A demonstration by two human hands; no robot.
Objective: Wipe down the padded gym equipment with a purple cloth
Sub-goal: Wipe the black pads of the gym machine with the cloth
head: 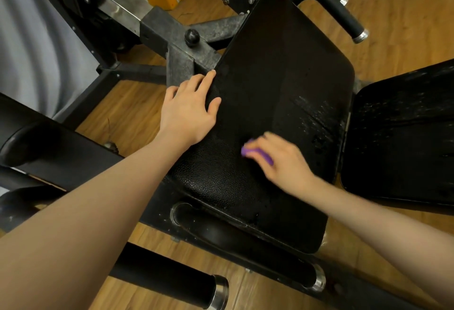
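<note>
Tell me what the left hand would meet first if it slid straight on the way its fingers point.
Probably the grey metal frame post just beyond the left hand, beside the black padded seat's edge; depth is unclear.

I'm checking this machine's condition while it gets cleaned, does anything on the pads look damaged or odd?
Whitish speckles or scuffing mark the seat pad toward its right edge, and the neighbouring pad shows similar marks. Whether it is wear, residue or spray droplets cannot be told. Nothing looks torn or askew.
</note>
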